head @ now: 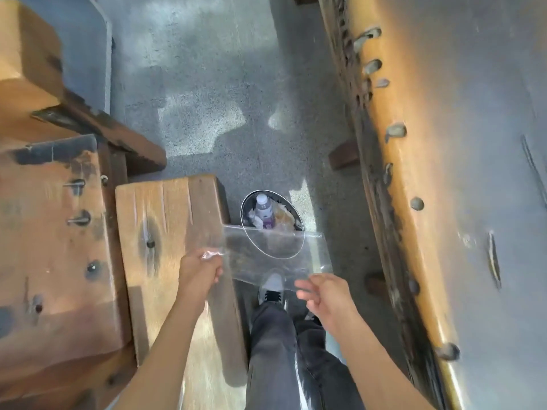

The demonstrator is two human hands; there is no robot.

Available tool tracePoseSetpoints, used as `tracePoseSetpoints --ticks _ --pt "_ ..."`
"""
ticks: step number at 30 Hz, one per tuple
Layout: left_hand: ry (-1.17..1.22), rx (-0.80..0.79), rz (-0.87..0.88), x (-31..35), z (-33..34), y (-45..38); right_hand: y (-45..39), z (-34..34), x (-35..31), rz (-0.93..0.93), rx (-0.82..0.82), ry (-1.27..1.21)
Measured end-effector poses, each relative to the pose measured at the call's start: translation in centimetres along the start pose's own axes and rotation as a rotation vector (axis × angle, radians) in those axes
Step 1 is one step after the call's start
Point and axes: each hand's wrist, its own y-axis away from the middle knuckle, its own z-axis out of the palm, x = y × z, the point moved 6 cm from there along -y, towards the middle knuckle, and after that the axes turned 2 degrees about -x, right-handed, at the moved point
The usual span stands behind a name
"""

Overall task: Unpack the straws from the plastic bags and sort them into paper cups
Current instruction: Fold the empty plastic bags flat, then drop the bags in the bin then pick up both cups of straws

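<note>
Both hands hold a clear plastic bag over a bin: left hand pinches its corner. Right hand has loosely spread fingers at the bag's near edge, contact blurred; the bag's contents are unclear.

Left hand fingers pinched closed; right hand fingers loosely spread.
</note>
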Motion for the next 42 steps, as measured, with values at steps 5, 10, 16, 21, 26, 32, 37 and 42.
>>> tracePoseSetpoints --ticks 5,10,16,21,26,32,37,42 --pt "-0.139 0.062 0.145 2.5 3.2 -8.5 -7.2 2.7 1.6 0.122 -0.012 -0.15" --pt "-0.286 0.08 0.268 3.6 6.1 -15.3 -13.8 5.7 4.9 0.225 -0.03 -0.264" --pt "-0.429 0.065 0.285 2.4 9.6 -22.4 -19.3 7.9 6.1 0.269 -0.032 -0.288" --pt "-0.597 0.009 0.261 0.9 12.0 -24.9 -22.0 7.9 5.2 0.233 0.006 -0.357" --pt "-0.741 -0.074 0.223 1.0 12.8 -23.5 -22.5 7.6 4.2 0.156 -0.056 -0.69" --pt "-0.688 -0.029 0.306 2.5 10.7 -18.2 -16.8 4.2 4.7 0.021 0.145 -0.185" --pt "-0.566 0.004 0.417 6.7 9.3 -10.7 -8.1 3.4 0.3 -0.345 0.117 0.185" --pt "-0.502 0.084 0.668 14.7 8.8 2.4 4.8 2.1 -8.6 -0.782 0.094 0.238"
